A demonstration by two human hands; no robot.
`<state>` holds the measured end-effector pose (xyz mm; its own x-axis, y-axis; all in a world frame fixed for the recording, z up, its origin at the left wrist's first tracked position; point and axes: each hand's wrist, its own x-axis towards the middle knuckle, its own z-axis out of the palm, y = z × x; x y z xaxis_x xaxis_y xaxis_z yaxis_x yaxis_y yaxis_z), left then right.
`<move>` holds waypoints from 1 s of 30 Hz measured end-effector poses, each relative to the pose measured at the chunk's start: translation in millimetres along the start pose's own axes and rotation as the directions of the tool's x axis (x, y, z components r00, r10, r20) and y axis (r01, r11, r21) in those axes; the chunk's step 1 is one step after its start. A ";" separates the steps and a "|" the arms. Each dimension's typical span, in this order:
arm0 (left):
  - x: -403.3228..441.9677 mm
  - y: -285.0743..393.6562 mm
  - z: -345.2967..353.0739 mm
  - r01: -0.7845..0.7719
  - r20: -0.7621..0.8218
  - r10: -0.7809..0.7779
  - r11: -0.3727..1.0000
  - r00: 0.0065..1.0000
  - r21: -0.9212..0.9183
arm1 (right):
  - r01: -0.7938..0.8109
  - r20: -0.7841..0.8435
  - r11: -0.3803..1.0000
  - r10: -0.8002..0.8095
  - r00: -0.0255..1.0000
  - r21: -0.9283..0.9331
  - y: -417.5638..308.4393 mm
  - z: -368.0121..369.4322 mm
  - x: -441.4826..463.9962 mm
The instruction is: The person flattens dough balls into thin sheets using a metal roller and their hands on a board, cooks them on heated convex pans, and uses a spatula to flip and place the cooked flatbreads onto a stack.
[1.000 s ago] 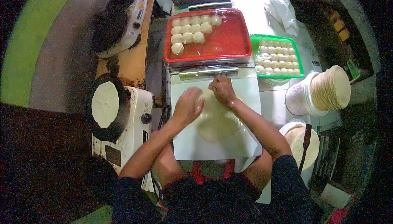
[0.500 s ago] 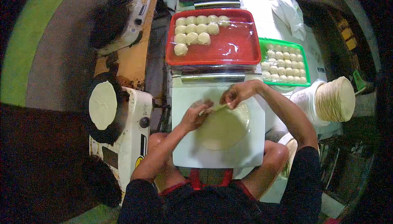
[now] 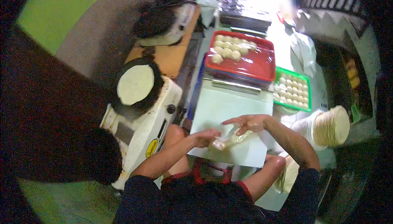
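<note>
- Your left hand [image 3: 206, 137] curls at the thin dough [image 3: 236, 139] (its grip I cannot tell).
- Your right hand [image 3: 249, 123], partly open, is touching the thin dough.

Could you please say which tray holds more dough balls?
The green rectangular plastic tray; pale dough balls nearly fill it, while the red plastic tray has them mainly at left.

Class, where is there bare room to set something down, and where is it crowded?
Free: white board between red tray and right hand; the red tray's right side, beside its dough balls. Crowded: the green tray.
</note>
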<state>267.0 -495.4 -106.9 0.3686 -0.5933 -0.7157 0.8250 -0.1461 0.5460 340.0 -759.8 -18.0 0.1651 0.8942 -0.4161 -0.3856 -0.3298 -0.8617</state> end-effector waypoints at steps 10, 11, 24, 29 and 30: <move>-321.0 -85.2 -59.2 -0.408 -0.470 0.317 0.907 0.824 -0.105 | 0.132 0.282 0.911 -0.017 0.959 -0.391 -186.3 172.4 219.5; -355.3 -92.0 -78.3 -0.449 -0.535 0.335 0.888 0.775 -0.094 | 0.220 0.341 0.856 -0.055 0.938 -0.467 -200.4 183.5 259.7; -572.3 -244.3 -166.9 0.105 -0.769 0.635 0.762 0.069 0.639 | 0.613 0.603 -0.071 -0.298 0.740 -0.787 -229.8 355.0 516.5; -510.5 -330.1 -143.8 0.417 -0.668 0.667 0.532 0.330 0.737 | 0.655 0.658 -0.073 -0.120 0.743 -0.752 -131.0 347.0 485.8; -502.8 -339.0 -150.3 0.366 -0.667 0.722 0.580 0.184 0.728 | 0.631 0.615 0.034 -0.185 0.766 -0.775 -133.2 350.5 478.0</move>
<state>-133.6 -28.6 2.4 0.9492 0.3133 -0.0282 0.3009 -0.8782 0.3717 152.1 -182.4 -0.3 -0.3609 0.9324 0.0192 0.7945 0.3182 -0.5172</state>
